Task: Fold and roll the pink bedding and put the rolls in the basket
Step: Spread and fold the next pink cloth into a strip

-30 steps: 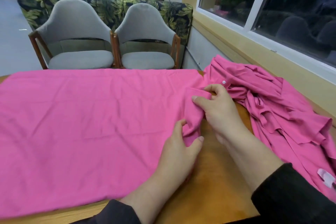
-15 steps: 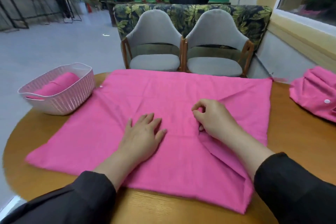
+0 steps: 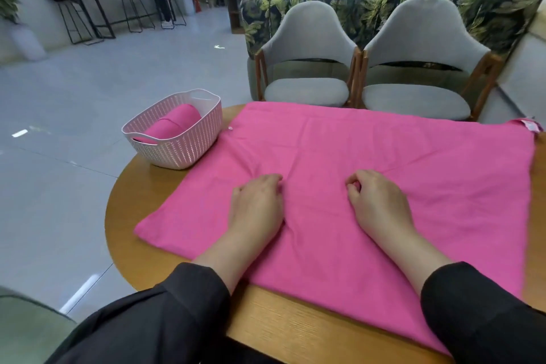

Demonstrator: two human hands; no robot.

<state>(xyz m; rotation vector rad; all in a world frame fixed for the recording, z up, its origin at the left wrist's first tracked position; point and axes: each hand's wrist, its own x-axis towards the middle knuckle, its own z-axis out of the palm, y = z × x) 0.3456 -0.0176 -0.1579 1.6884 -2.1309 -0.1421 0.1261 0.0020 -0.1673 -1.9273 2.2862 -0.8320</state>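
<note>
A pink bedding sheet [image 3: 369, 162] lies spread flat over the round wooden table [image 3: 295, 331]. My left hand [image 3: 257, 207] rests on its middle with curled fingers whose tips dig into the cloth, and creases run out from them. My right hand [image 3: 379, 204] sits a little to the right, thumb and forefinger curled together on the cloth. At the table's far left stands a white plastic basket [image 3: 189, 154], and a pink roll [image 3: 177, 122] lies inside it.
Two grey chairs [image 3: 307, 89] [image 3: 413, 97] stand just behind the table's far edge, backed by a leaf-patterned sofa [image 3: 487, 15]. Bare table shows at the left and front edges. Open floor [image 3: 74, 97] lies to the left. People stand far off.
The view swung left from the crumpled pile to the sheet and basket. The folded-in right corner is gone and the sheet lies flat. My left hand's fingers went from flat to curled.
</note>
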